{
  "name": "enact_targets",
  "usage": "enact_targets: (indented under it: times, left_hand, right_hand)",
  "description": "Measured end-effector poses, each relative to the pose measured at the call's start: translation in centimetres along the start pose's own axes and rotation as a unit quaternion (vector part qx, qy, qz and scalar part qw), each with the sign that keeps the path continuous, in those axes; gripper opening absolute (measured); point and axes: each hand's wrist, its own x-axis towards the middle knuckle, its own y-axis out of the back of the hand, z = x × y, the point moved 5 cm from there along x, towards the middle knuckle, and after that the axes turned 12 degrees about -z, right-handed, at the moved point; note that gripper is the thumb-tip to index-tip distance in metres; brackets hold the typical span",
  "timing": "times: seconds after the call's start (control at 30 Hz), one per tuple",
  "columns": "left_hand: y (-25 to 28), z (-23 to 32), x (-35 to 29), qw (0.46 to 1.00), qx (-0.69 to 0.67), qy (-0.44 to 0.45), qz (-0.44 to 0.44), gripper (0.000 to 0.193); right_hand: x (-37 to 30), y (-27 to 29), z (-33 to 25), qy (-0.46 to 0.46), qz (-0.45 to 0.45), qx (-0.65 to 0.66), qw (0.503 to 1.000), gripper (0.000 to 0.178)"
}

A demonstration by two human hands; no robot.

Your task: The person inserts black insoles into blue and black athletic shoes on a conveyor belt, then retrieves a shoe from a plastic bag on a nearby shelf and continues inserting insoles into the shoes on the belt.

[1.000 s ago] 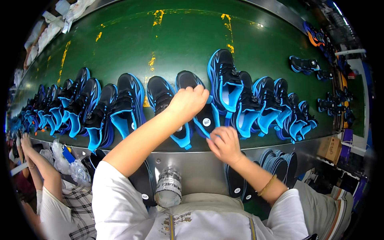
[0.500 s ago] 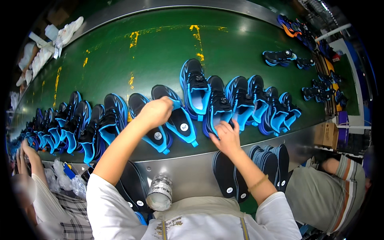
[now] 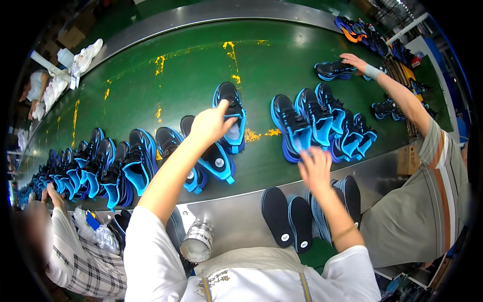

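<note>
One long green table [image 3: 191,75] is filling most of the view, with two shiny metal edges, the far edge [image 3: 236,12] and the near edge [image 3: 236,204]. Bare green is showing in a wide strip past the shoes, so there is room for moving there, and a smaller gap is lying in the middle. Two other people are sitting or standing close by, one person in plaid [image 3: 95,269] on the left and one person in grey [image 3: 407,211] on the right, whose one hand is reaching to a shoe. Five black and blue shoes [image 3: 292,126] are standing bunched right of the gap. Left of it, one black shoe [image 3: 236,143] is standing by the left hand [image 3: 211,126], and two shoes with insoles [image 3: 216,151] are sitting beside it. Many more are lining up farther left. Two black insoles [image 3: 274,214] are resting in front, on the near side. The left hand's thumb and pointer are standing apart; I cannot tell if they are pinching the shoe. The right hand [image 3: 316,168] is looking blurry, its fingers spreading wide just below the five shoes. One clear jar [image 3: 197,241] is standing near the white shirt.
</note>
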Motion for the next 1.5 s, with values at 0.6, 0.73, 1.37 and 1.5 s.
enact_targets:
  times: [0.6, 0.73, 1.37, 1.5]
  left_hand:
    - [-9.0, 1.3, 3.7, 0.896, -0.406, 0.12, -0.134, 0.056]
    - [-8.9, 1.5, 3.6, 0.91, -0.386, 0.119, -0.095, 0.053]
    - [-10.2, 2.3, 2.4, 0.849, -0.499, 0.174, -0.014, 0.054]
    - [-10.0, 3.1, 2.3, 0.864, -0.479, 0.153, 0.022, 0.05]
  right_hand:
    - [-16.6, -2.7, -9.3, -0.223, -0.218, 0.181, 0.933, 0.048]
    - [-17.0, -2.8, -9.2, -0.235, -0.237, 0.168, 0.928, 0.048]
    - [-1.0, 8.3, -1.8, 0.026, -0.006, 0.215, 0.976, 0.013]
    - [4.3, 2.6, -2.6, 0.082, -0.055, 0.113, 0.989, 0.007]
